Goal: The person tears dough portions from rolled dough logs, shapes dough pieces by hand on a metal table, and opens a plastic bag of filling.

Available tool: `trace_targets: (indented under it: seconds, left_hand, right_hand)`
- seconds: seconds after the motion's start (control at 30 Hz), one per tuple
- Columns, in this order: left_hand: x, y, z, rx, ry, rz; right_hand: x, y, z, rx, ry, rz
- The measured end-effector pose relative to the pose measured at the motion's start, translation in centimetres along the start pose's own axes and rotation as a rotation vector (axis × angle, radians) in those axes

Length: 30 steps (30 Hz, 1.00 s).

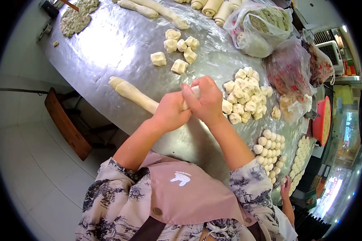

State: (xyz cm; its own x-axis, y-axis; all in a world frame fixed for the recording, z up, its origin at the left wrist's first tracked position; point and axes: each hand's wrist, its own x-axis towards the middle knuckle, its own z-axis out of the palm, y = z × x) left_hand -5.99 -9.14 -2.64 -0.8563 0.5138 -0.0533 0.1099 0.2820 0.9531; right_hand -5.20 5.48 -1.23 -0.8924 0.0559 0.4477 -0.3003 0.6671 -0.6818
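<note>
A long dough roll [134, 95] lies on the metal table, its near end passing into my left hand [173, 112]. The fingers of that hand are wrapped round the roll. Pressed close beside it, my right hand [205, 100] is closed on the end of the dough, and a pale bit shows between its thumb and fingers. Beyond the hands lie several loose dough pieces [179, 66]. To the right of my right hand is a heap of small dough pieces [245, 96].
Rows of round dough balls [269, 148] and flattened pieces [299, 160] are at the right. Plastic bags [287, 66] and a red basin [321, 120] line the far right edge. Another person's hand [285, 186] is at lower right. A wooden bench [66, 124] stands left.
</note>
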Motion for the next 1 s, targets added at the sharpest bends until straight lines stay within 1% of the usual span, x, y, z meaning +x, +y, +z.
trace_targets:
  seconds: [0.03, 0.1, 0.13, 0.17, 0.2, 0.27, 0.3, 0.4, 0.43, 0.47, 0.5, 0.53, 0.57, 0.67, 0.7, 0.8, 0.83, 0.93, 0.97, 1.0]
  left_hand:
    - [-0.2, 0.1, -0.2, -0.027, -0.039, -0.039]
    - [-0.6, 1.1, -0.6, -0.076, -0.114, -0.103]
    - [-1.4, 2.7, -0.5, -0.154, -0.154, 0.221]
    - [-1.5, 2.8, -0.3, -0.119, -0.159, 0.184]
    - [-1.5, 2.6, -0.1, -0.086, -0.140, 0.146]
    - [-0.5, 1.0, -0.2, 0.020, 0.008, 0.047]
    - [-0.3, 1.0, -0.5, 0.046, -0.001, -0.043]
    - [-0.1, 0.6, -0.2, -0.012, 0.052, -0.010]
    - [-0.1, 0.6, 0.3, 0.106, 0.114, 0.030]
    - [0.1, 0.0, 0.8, 0.089, 0.164, 0.067]
    - [0.5, -1.0, 1.3, 0.072, 0.212, 0.107]
    - [0.9, -0.9, 1.6, 0.054, 0.260, 0.147]
    - [0.9, -0.4, 1.8, -0.038, 0.256, 0.055]
    - [0.7, -1.2, 1.7, -0.152, 0.108, 0.163]
    - [0.7, -2.6, 1.2, -0.138, -0.040, 0.128]
    - [0.9, -1.7, 0.4, 0.274, -0.055, 0.190]
    - [0.9, -0.9, 0.8, 0.151, 0.018, 0.097]
    - [1.1, -0.7, 0.8, -0.024, 0.014, 0.102]
    - [1.1, -0.3, 0.9, -0.010, 0.022, 0.086]
    - [1.0, 0.3, 1.0, 0.003, 0.027, 0.072]
  right_hand:
    - [0.5, 0.6, 0.3, -0.021, 0.009, 0.025]
    - [2.5, 3.5, 0.9, -0.201, 0.028, -0.028]
    - [3.6, 4.1, 0.7, -0.288, 0.039, -0.050]
    - [4.5, 4.3, -0.1, -0.288, -0.124, 0.163]
    - [4.9, 4.2, 0.4, -0.234, -0.102, 0.080]
    - [5.7, 4.2, 0.8, -0.145, -0.025, -0.064]
    - [5.5, 2.8, -0.1, -0.072, -0.121, 0.147]
    - [3.9, 1.8, -1.5, 0.030, -0.233, 0.245]
    - [2.7, 1.2, -1.7, 0.044, -0.254, 0.149]
    - [1.4, 1.0, -1.8, 0.081, -0.317, 0.051]
    - [0.7, -0.6, -2.4, 0.176, -0.414, 0.117]
    - [-0.5, -0.3, -2.0, 0.175, -0.445, 0.082]
    - [-1.3, -0.3, -1.7, 0.229, -0.389, 0.069]
    - [-2.0, 0.2, -2.2, 0.180, -0.317, 0.048]
    - [-2.1, 0.1, -2.3, 0.170, -0.256, 0.045]
    - [-1.9, -0.3, -2.7, 0.147, -0.119, 0.066]
    - [-1.8, -0.4, -2.8, 0.159, -0.117, 0.070]
    - [-1.6, -0.6, -2.6, 0.158, -0.111, 0.071]
    - [-1.3, -0.9, -2.8, 0.130, -0.088, 0.023]
    - [-1.2, -0.9, -2.8, 0.089, -0.087, 0.026]
